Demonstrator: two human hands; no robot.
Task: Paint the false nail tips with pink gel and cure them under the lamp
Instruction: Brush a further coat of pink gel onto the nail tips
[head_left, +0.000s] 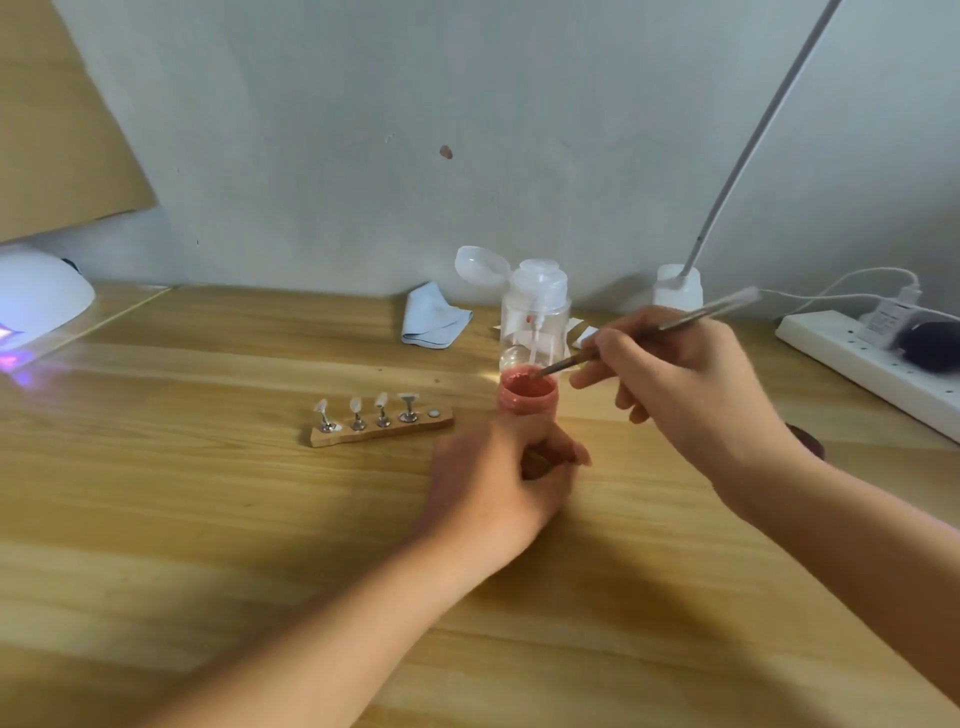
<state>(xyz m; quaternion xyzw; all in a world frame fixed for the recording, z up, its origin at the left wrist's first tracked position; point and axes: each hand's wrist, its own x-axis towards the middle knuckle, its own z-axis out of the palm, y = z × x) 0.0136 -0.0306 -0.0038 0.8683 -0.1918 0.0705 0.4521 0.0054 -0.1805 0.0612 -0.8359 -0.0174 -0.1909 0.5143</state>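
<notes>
Light wood tabletop (208, 519) against a pale grey wall (363, 104). Centre of it all: pink gel jar (529, 399), lid off, upright, filled w/ thick pink gel nearly to the rim. Gripped low down by L hand (498, 483), fingers and thumb curled round the base, jar bottom hidden behind them. Pinched in R hand (691, 384), just right of jar: thin brush (706, 312), handle slanting up and away to the right, bristle end dipped into the gel at the jar mouth.

Just left of jar: nail tips (363, 406), four, pale, each on a small metal stand in a wooden holder strip (382, 435). At the strip's end nearest jar, only a round metal disc.

Right behind jar: clear pump bottle (535, 312), flip cap open, contents clear, fill level hard to tell. Behind-left of jar: folded light-blue cloth (434, 319). Far left of jar, at table edge: white cure lamp (39, 299), violet glow at its mouth. Behind-right of jar: white desk lamp base (678, 287) w/ thin arm rising. Far right of jar: white power strip (852, 358), plugs in it. Dark round item partly hidden beyond R wrist, can't tell what.
</notes>
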